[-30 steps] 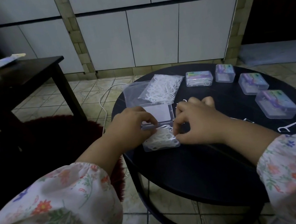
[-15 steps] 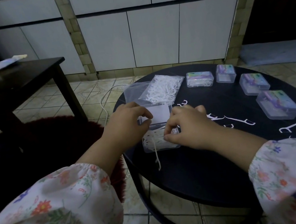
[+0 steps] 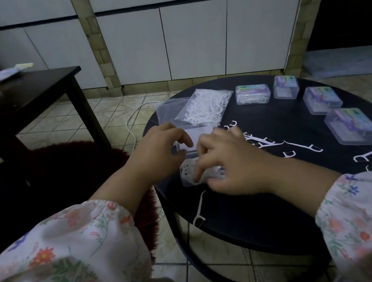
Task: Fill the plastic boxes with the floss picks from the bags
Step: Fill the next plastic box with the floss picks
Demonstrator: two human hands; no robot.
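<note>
Nearest us, one white plastic floss pick (image 3: 200,208) lies by the round black table's (image 3: 253,215) edge; a sleeve may knock it off. Our right hand (image 3: 228,161) pinches picks in the open clear plastic box (image 3: 192,176), while our left hand (image 3: 157,152) grips its lid; overfilling could spill them. Farther away lie the clear bag of picks (image 3: 206,108) and four closed boxes (image 3: 320,105).
</note>
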